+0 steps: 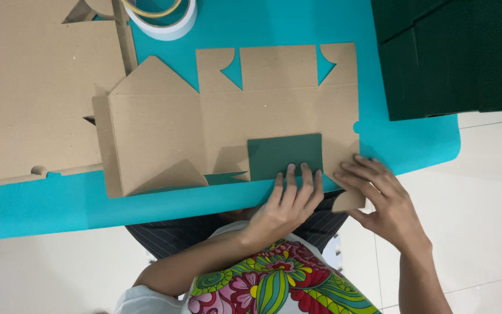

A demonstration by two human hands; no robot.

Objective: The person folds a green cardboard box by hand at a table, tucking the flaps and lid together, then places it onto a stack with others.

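Note:
A flat brown cardboard cut-out (204,125) with several flaps lies on a turquoise mat (274,23). A dark green rectangular panel (283,152) sits on the cut-out's near edge. My left hand (286,203) presses flat on the near edge of the green panel, fingers spread. My right hand (379,197) rests with its fingertips on the cut-out's right near corner and flap, just right of the panel. Neither hand grips anything.
A large brown cardboard sheet (30,87) lies at the left. A white tape roll (167,23) sits at the top. Dark green sheets (454,52) are stacked at the top right. White tiled floor (483,192) lies beyond the mat's edge.

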